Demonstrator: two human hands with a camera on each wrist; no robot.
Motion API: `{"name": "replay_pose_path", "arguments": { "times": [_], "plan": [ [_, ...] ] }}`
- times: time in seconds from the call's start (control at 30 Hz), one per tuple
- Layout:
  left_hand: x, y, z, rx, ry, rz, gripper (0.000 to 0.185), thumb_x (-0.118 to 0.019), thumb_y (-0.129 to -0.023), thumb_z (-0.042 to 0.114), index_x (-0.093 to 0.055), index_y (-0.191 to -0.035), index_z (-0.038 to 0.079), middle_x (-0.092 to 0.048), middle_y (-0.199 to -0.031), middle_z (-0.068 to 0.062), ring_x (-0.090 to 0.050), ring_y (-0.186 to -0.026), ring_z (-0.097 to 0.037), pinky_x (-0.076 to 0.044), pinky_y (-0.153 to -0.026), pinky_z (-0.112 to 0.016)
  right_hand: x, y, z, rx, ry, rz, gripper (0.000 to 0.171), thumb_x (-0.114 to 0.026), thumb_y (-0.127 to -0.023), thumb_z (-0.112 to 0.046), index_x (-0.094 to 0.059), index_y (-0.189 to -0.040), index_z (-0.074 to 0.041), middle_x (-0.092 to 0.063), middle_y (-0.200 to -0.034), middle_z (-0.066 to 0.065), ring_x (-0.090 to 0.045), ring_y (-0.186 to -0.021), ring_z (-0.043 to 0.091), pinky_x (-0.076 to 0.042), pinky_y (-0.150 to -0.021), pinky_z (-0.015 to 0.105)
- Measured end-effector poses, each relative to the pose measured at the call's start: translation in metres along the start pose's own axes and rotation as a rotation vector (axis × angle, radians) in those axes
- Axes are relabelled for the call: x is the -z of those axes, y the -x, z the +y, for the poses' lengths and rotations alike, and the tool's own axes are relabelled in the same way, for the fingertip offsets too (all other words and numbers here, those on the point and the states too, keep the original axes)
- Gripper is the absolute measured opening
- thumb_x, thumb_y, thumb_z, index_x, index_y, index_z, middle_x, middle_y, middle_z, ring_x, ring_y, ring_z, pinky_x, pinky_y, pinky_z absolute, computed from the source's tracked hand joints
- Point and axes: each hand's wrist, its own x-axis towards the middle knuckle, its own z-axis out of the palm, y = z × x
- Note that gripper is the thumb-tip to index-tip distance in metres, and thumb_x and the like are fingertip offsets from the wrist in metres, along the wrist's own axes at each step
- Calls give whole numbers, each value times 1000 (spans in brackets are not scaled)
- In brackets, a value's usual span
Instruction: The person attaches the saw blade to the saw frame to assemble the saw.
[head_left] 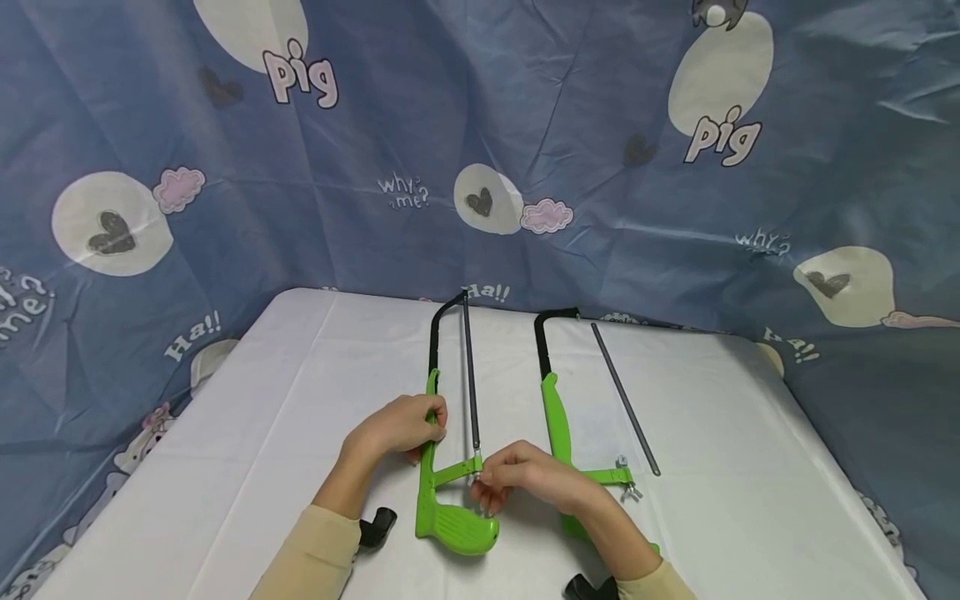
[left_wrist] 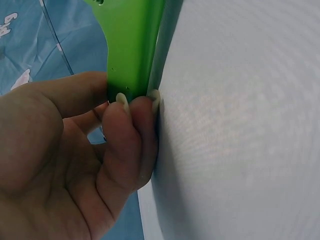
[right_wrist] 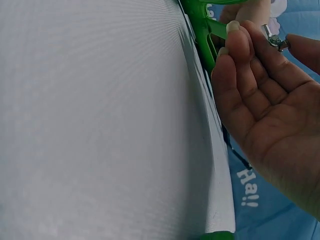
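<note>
Green-handled hacksaw (head_left: 424,504), leftmost of 2, lies on white tabletop (head_left: 225,467), left hand (head_left: 401,427) gripping its frame (left_wrist: 132,50), right hand (head_left: 534,479) pinching its wing nut (right_wrist: 274,41), probably best turned gradually, blade (head_left: 470,375) untwisted.

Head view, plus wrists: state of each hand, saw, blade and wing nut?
Left hand: gripping the left saw.
Right hand: pinching the left wing nut.
Left saw: held, blade in place.
Left blade: spanning the frame end to end; tension can't be told.
Left wing nut: pinched; tightness can't be told.
Right saw: not held, no blade fitted.
Right blade: loose beside the right saw.
Right wing nut: untouched.
</note>
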Motion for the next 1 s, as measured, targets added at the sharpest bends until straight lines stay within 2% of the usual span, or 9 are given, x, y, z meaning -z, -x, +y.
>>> {"name": "replay_pose_path", "arguments": {
  "times": [0.27, 0.6, 1.0],
  "plan": [
    [-1, 2, 1, -17, -8, -6, 6, -64, -88, 9, -60, -87, 14, -61, -73, -4, -58, -47, -17, -45, -49, -28, 1, 2, 0, -2, -30, -26, 36, -48, -97, -15, -69, -102, 14, -62, -99, 43, -65, -73, 14, -57, -75, 36],
    [0, 0, -1, -12, -19, -1, 7, -64, -89, 11, -60, -86, 16, -62, -72, -4, -58, -47, -17, -45, -50, -28, 1, 2, -1, -3, -25, -39, 35, -47, -98, -15, -68, -99, 13, -63, -93, 36, -63, -74, 15, -56, -76, 34],
    [0, 1, -1, -12, -19, 1, 7, -64, -89, 12, -60, -87, 17, -62, -73, -4, -59, -48, -17, -45, -50, -29, 1, 2, 2, 14, -19, -49, 31, -51, -101, -13, -67, -101, 13, -62, -96, 40, -64, -76, 15, -57, -77, 31]
  ]
}}
